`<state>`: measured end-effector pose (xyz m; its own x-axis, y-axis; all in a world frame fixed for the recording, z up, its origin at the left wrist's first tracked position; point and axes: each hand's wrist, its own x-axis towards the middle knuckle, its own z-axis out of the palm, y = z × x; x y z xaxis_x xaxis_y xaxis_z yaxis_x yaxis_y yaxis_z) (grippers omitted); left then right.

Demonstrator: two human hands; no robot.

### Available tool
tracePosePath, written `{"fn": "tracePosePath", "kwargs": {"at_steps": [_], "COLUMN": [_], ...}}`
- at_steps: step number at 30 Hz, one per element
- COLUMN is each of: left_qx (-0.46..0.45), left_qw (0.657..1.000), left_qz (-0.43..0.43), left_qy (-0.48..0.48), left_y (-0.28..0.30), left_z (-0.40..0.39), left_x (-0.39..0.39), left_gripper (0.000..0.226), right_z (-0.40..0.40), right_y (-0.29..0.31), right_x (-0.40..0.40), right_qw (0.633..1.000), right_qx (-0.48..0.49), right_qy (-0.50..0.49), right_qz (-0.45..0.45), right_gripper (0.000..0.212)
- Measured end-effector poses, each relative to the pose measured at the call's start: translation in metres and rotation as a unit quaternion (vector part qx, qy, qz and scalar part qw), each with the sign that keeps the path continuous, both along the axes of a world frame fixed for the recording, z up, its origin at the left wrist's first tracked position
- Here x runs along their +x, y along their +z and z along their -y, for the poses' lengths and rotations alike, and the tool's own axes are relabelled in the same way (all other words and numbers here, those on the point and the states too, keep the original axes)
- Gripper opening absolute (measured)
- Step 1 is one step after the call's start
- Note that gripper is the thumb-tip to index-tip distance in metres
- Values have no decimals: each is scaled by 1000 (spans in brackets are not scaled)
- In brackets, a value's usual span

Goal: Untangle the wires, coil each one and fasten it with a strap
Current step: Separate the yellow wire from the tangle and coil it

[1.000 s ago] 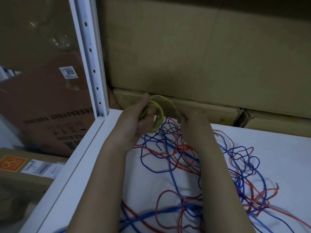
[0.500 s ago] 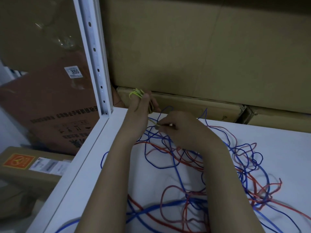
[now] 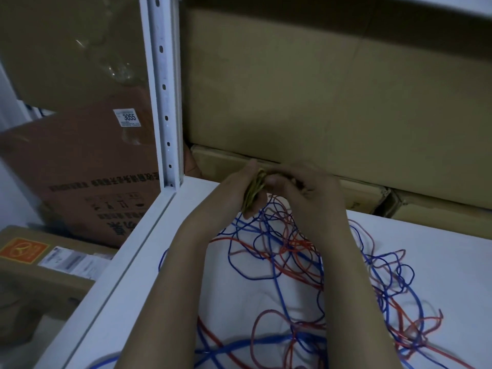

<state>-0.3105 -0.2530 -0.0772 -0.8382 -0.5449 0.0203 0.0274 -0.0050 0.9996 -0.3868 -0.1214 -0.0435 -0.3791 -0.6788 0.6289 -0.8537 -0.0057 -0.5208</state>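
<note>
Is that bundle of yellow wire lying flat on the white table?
No, the yellow wire coil is held up between the left hand and right hand, above the tangle of red and blue wires on the table.

Matt board, painted metal, plastic-sheathed wire

The shelf top [image 3: 439,262] looks smooth, white and matt — on it lie blue wires [image 3: 266,350] and red wires [image 3: 292,265], thin with a smooth plastic-looking sheath. Above them, the left hand [image 3: 237,190] grips a yellow coil [image 3: 254,191] of the same smooth wire, the right hand [image 3: 311,190] touching it. Left of the shelf top stands a white painted metal upright [image 3: 163,89], punched and faintly glossy. Behind it, plain cardboard boxes [image 3: 319,102] look dull and papery — a brown carton [image 3: 87,169] carries a white paper label [image 3: 127,118].
</note>
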Motion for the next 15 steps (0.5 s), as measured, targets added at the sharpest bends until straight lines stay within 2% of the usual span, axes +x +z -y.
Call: {"fn": "tracePosePath", "kwargs": {"at_steps": [1, 6, 9, 12, 15], "left_qx": [26, 48, 37, 38, 34], "left_qw": [1000, 996, 999, 999, 999], "left_qz": [3, -29, -27, 5, 2], "left_qy": [-11, -69, -27, 19, 38], "left_y": [0, 7, 13, 15, 15], "left_z": [-3, -18, -20, -19, -18], "left_x": [2, 11, 14, 18, 20], "left_gripper": [52, 55, 58, 68, 48], "right_z": [0, -2, -2, -1, -3], "right_y": [-1, 1, 2, -1, -3], "right_x": [-1, -3, -1, -1, 2], "right_qw": [1000, 995, 985, 968, 959], "right_qx": [-2, -22, -33, 22, 66], "right_qy": [-2, 16, 49, 111, 183], "right_qz": [13, 100, 161, 224, 205], "right_gripper": [12, 10, 11, 24, 22]}}
